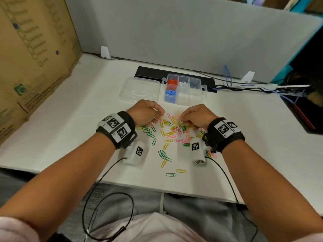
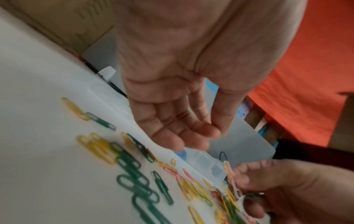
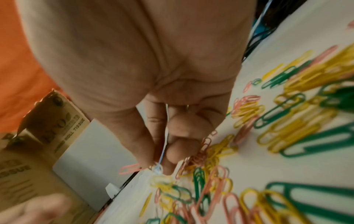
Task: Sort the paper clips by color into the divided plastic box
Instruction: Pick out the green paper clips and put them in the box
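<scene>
Head view: right hand (image 1: pixel 197 116) pinches white clip (image 1: pixel 181 121) (blurred).

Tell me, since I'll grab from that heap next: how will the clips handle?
The loose clips overlap and interlock, so one probably drags neighbours. Thin wire lying flat on the smooth table likely slides under fingers. They look light.

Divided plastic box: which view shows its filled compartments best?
Head view: the divided plastic box is seen from above, with red, white and blue clips in separate compartments. Left wrist shows only a blurred clear corner behind the fingers. Right wrist does not show it.
</scene>
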